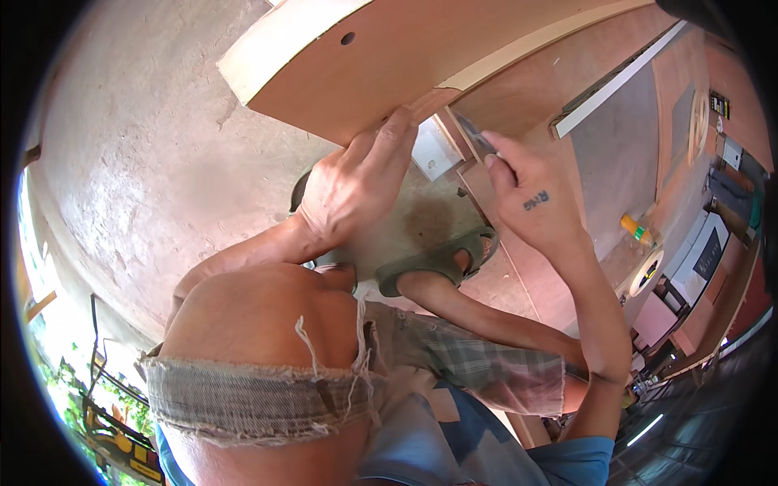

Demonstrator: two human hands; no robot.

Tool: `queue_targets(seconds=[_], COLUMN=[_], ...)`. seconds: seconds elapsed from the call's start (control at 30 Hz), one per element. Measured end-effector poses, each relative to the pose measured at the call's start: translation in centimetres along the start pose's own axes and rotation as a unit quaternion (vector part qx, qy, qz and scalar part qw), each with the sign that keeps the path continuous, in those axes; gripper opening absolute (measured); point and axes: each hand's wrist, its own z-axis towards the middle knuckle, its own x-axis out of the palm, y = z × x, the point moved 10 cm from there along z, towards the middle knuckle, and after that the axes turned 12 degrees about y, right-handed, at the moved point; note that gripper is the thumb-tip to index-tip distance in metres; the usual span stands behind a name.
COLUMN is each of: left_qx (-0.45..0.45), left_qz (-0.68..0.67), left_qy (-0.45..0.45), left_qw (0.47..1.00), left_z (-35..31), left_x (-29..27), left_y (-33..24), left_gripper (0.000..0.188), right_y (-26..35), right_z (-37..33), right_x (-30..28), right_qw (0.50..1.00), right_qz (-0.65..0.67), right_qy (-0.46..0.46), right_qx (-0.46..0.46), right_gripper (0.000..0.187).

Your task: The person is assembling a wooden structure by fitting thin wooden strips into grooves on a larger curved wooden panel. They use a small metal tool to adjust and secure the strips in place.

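Note:
A large wooden panel [324, 81] with a round hole and a curved, pale edge rises from the top of the view. My left hand [356, 182] grips its lower edge, fingers close together against the wood. A small strip of reddish wood [433, 103] shows just past my left fingertips, along that edge. In my right hand [531, 190] is a thin, dark blade like a knife [474, 136], pinched between thumb and fingers. Its tip points up toward the panel, apart from my left hand. My right palm faces away, so the handle is mostly hidden.
Below the panel lies a whitish sheet [436, 150]. My sandalled feet rest on the concrete floor [146, 146]. To the right are long boards with a white strip [624, 81], a yellow-orange bottle [636, 229] and a tape roll [646, 272]. Boxes stand at the far right.

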Motion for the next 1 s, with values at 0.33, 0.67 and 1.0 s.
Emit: queue_targets(seconds=[0.33,0.67,1.0], left_qx=[0.24,0.024,-0.029], left_qz=[-0.029,0.018,0.054], left_qy=[-0.028,-0.023,-0.008], left_qw=[0.97,0.999,0.998], left_z=[-5.1,-2.3,-6.8], left_x=[2.4,2.2,-1.0], left_y=[-2.4,-0.4,3.8], left_gripper=[0.045,0.039,0.028], right_y=[-3.9,0.3,4.2], right_z=[-3.3,-2.3,-0.3], right_x=[-0.8,-0.5,0.5], right_qw=[0.998,0.996,0.99], right_qz=[-0.052,-0.072,-0.084], right_qy=[0.024,-0.011,-0.006], right_qx=[0.03,-0.051,-0.111], right_gripper=[0.027,0.033,0.029])
